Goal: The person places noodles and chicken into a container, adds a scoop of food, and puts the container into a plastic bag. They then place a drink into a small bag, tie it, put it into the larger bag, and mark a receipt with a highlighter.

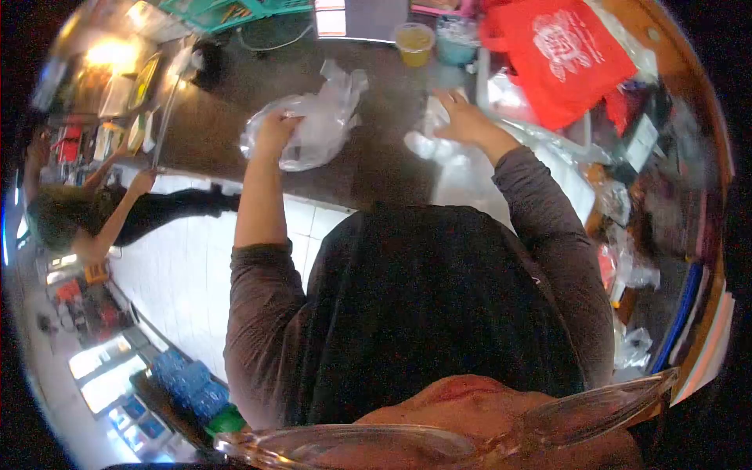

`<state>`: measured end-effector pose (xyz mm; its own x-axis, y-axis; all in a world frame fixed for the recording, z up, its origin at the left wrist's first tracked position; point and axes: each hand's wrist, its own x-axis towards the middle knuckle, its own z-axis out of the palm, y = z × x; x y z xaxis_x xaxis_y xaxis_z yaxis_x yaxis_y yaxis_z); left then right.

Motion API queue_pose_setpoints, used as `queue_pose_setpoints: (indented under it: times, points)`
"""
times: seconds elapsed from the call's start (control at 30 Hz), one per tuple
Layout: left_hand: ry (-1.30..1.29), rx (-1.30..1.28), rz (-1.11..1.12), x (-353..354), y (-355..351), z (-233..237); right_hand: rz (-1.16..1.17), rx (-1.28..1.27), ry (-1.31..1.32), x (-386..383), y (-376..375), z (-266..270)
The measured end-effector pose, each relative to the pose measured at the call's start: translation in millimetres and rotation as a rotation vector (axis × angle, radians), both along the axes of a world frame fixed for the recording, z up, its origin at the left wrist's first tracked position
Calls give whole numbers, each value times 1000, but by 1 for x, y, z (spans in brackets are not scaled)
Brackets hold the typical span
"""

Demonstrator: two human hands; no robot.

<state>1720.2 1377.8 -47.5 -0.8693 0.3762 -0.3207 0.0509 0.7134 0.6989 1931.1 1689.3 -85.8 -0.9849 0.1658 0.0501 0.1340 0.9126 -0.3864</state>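
Note:
On the dark tabletop lies a crumpled, see-through plastic bag [325, 125] with its handles pointing away from me. My left hand [274, 135] is at the bag's left side, its fingers closed on the thin film. Farther right, my right hand [468, 124] reaches over more clear plastic bags [462, 168] near the table's front edge. Its thumb and fingers are spread apart, with the plastic right beneath the fingertips. The fingers of the left hand are partly hidden by the hand itself.
A tub of yellow contents [414, 45] and a teal tub [457, 41] stand at the back. A red cloth bag [560, 59] lies over a white container at the right. A green basket [223, 12] sits at the far left. Another person [94, 215] stands on the left.

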Motion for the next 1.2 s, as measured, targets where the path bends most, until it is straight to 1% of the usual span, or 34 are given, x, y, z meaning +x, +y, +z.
queue_pose_setpoints:
  times: [0.07, 0.1, 0.13, 0.2, 0.23, 0.27, 0.3, 0.37, 0.4, 0.47, 0.53, 0.57, 0.6, 0.63, 0.67, 0.77, 0.8, 0.83, 0.9, 0.93, 1.0, 1.03, 1.1, 1.13, 1.17, 1.2]
  points:
    - [137, -200, -10, -25, -30, -28, 38, 24, -276, -5, -7, -1]
    - [199, -301, -18, -34, -43, -35, 56, 44, -416, -7, -7, -3]
    - [213, -292, -67, -39, -53, -36, 50, 69, -437, -9, -10, -4]
    - [340, -323, -76, -60, -74, -61, 26, 123, -485, -9, -11, -7]
    - [402, -336, -87, -66, -82, -71, 57, 147, -457, -11, -6, -16]
    - [284, -347, -56, -66, -83, -66, 83, 170, -428, -14, -1, -29]
    - [312, -381, -51, -64, -83, -62, 106, 192, -400, -14, 6, -42]
    - [370, -447, -49, -68, -82, -66, 113, 27, -163, -6, 18, -29]
    - [354, -310, -5, -69, -83, -71, 115, -55, -43, -1, 25, -19]
    - [320, -39, 86, -77, -91, -93, -53, -130, 159, 15, 54, -9]
    - [410, 85, 136, -59, -81, -75, -172, 127, 630, 30, 94, -17]
    - [457, 145, 162, -47, -75, -62, -182, 84, 495, 42, 121, -20]
    - [412, 246, 168, -40, -70, -54, -285, -66, 334, 46, 129, -12]
    - [369, 345, 173, -35, -66, -46, -401, -192, 171, 50, 136, -4]
    - [326, 445, 178, -28, -60, -34, -603, -425, -30, 50, 134, 8]
    - [290, 576, 146, 3, -40, 13, -457, 154, -407, 62, 196, -56]
    - [337, 485, 123, 10, -36, 27, -358, 207, -510, 59, 197, -49]
    - [365, 482, 104, 9, -37, 28, -260, 259, -613, 59, 202, -41]
    - [421, 476, 60, 5, -38, 29, -245, 256, -640, 59, 201, -33]
    - [366, 518, 79, 0, -39, 25, -327, 202, -565, 61, 205, -38]
    - [254, 602, 119, -12, -46, 6, -368, 17, -521, 61, 205, -33]
    - [336, 347, 156, -17, -53, -4, -329, -113, -553, 59, 198, -15]
    - [483, -159, 214, -27, -66, -24, -365, -406, -519, 59, 165, 34]
    - [484, -195, 204, -28, -70, -31, -444, -566, -442, 60, 137, 64]
    - [484, -227, 186, -27, -72, -34, -528, -725, -355, 66, 127, 80]
    - [460, -272, 214, -26, -70, -34, -512, -806, -306, 71, 139, 72]
